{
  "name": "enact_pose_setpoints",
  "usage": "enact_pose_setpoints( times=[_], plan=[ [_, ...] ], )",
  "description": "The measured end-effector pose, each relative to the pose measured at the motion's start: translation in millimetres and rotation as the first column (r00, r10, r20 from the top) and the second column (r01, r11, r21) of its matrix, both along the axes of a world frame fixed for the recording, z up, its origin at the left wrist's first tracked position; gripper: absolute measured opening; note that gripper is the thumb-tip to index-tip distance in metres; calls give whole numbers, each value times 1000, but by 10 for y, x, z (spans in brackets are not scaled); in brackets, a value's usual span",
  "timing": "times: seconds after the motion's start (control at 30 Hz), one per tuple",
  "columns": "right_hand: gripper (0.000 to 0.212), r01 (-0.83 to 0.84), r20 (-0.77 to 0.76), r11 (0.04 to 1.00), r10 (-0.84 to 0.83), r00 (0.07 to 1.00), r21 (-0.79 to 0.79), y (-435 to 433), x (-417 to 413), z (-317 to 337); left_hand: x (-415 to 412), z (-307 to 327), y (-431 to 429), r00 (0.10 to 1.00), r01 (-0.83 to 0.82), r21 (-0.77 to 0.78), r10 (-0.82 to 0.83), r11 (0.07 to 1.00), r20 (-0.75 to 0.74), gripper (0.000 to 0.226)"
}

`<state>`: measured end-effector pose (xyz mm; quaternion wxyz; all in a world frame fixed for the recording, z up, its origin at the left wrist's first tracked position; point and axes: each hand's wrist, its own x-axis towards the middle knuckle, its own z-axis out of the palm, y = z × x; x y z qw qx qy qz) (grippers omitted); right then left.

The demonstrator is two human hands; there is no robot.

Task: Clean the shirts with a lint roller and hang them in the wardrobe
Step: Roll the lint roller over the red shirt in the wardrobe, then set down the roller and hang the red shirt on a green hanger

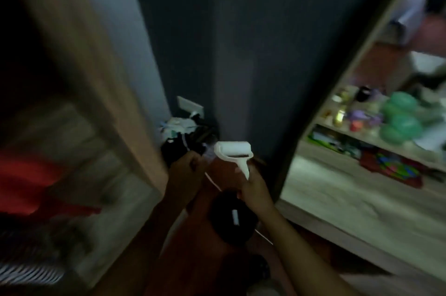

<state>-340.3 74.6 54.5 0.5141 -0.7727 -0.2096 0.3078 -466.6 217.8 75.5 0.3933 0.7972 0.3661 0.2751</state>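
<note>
My right hand [254,190] grips the handle of a white lint roller [233,151], held upright in front of a dark wall. My left hand [187,169] is just left of the roller head, its fingers pinched on a small pale, translucent piece [209,154] next to the roll; blur hides what it is. On the left stands the wooden wardrobe [96,83], with red cloth [26,180] and striped cloth [29,271] low inside it. No shirt shows clearly.
A heap of dark and white items [188,134] lies on the floor by a wall socket [190,105]. A round black object [233,218] sits below my hands. At the right are wooden shelves [362,199] with green balloons [400,117] and small toys.
</note>
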Motion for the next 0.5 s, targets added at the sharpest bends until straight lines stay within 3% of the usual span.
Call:
enact_pose_setpoints(
  times=[0.1, 0.23, 0.4, 0.5],
  plan=[
    [21, 191, 4, 980, -191, 982, -63, -494, 559, -168, 847, -102, -436, 980, 199, -52, -200, 979, -19, 30],
    [23, 390, -21, 918, -393, 919, -76, -1117, 1217, -390, 1847, -426, -921, 922, 347, -15, -344, 938, -176, 34],
    [26, 505, 15, 849, -509, 861, -154, -1819, 2061, -708, 2945, -605, -1582, 812, 549, 92, -505, 831, -292, 28],
    [29, 566, 19, 801, -574, 819, -194, -2094, 2509, -947, 3524, -1021, -1818, 784, 553, -25, -530, 833, -323, 39]
  ],
)
